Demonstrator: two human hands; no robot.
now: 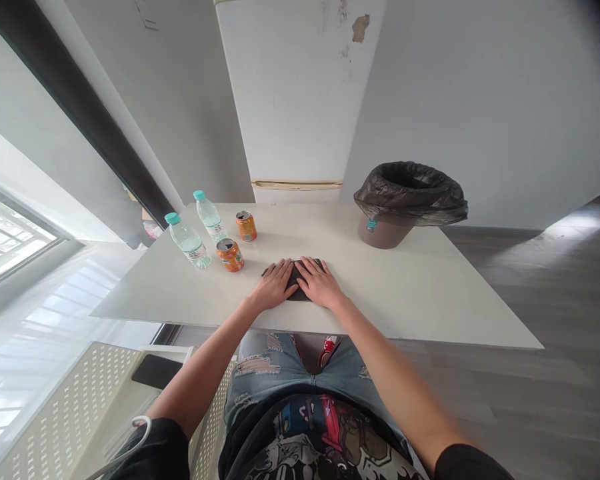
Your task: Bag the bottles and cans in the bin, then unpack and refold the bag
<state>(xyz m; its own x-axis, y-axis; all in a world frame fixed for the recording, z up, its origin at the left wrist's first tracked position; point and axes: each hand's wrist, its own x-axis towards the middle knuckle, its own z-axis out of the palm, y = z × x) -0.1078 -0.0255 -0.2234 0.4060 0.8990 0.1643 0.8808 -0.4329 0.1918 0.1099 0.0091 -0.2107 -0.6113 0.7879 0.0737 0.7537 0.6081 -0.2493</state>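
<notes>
We rest our left hand and right hand flat, fingers slightly parted, on a dark flat item beneath them; two orange drink cans stand left of our hands, a bag-lined bin beyond them, rightward

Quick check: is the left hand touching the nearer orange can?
Apart: the head view shows a strip of white tabletop between the left hand and the nearer orange can.
</notes>
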